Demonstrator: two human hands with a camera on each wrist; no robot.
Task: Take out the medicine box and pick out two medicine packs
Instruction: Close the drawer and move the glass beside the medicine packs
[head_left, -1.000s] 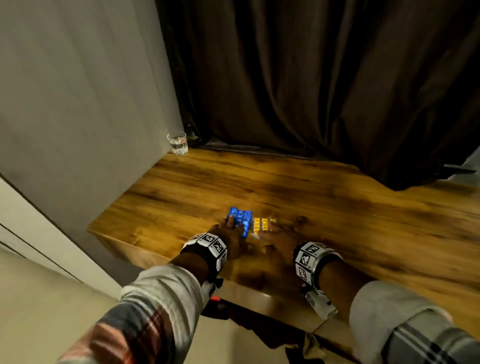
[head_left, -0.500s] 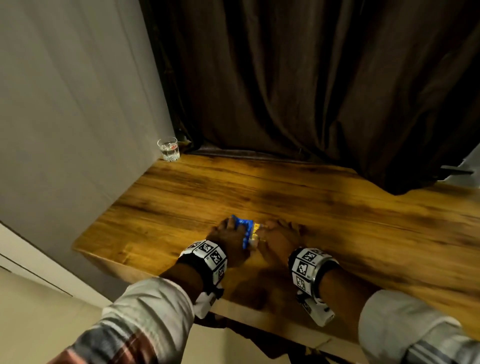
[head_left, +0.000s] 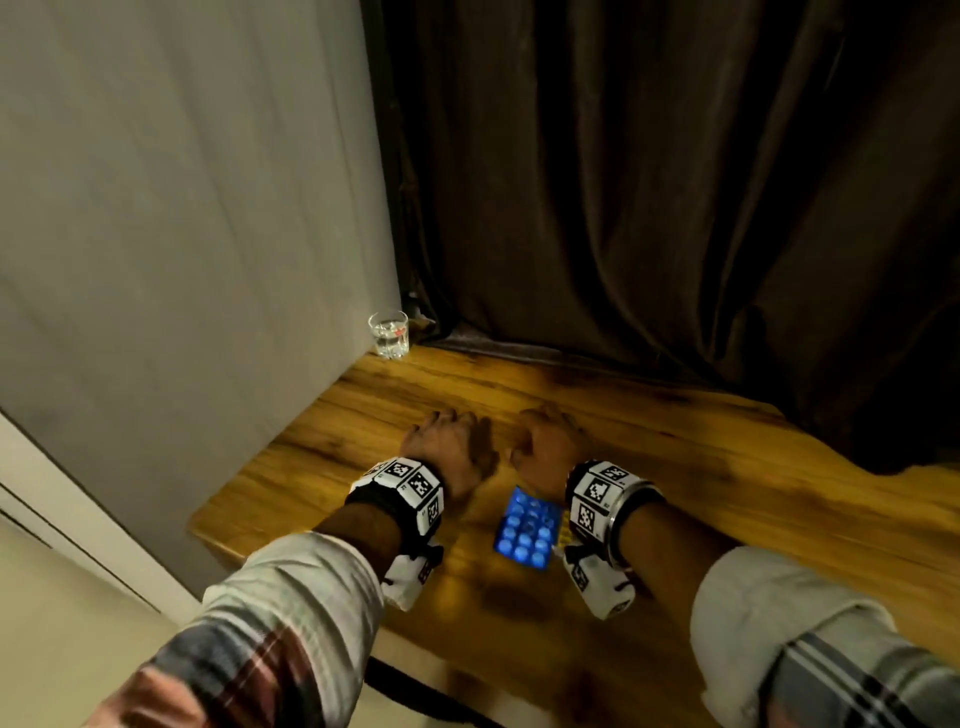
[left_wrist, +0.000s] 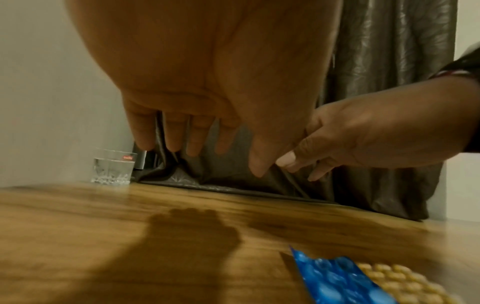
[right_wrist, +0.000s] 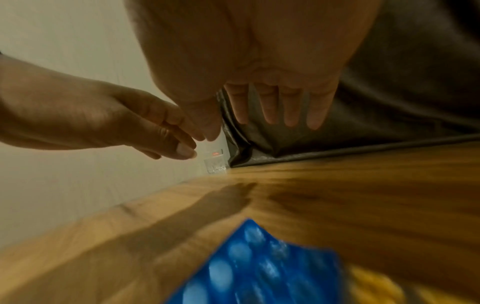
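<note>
Two hands hover above a wooden bench (head_left: 727, 467) at the centre of the head view, both empty. The left hand (head_left: 449, 449) hangs palm down, its fingers (left_wrist: 193, 142) loosely extended and slightly spread, holding nothing; its shadow falls on the wood below. The right hand (head_left: 545, 449) is just beside it, fingers (right_wrist: 291, 109) likewise relaxed and pointing down, gripping nothing.

Nearer the camera, between the two wrists in the lower middle of the head view, a blue pill pack (head_left: 527, 530) lies flat on the bench. A yellow pill pack (left_wrist: 405, 281) lies right alongside it on the right, mostly hidden under the right wrist band in the head view; whether the two overlap cannot be told. The medicine box is not seen in any view.

A small glass of water (head_left: 389, 335) stands at the bench's far left corner, where a pale wall (head_left: 182, 208) meets a dark curtain (head_left: 675, 182) that fills the upper right of the frame.
</note>
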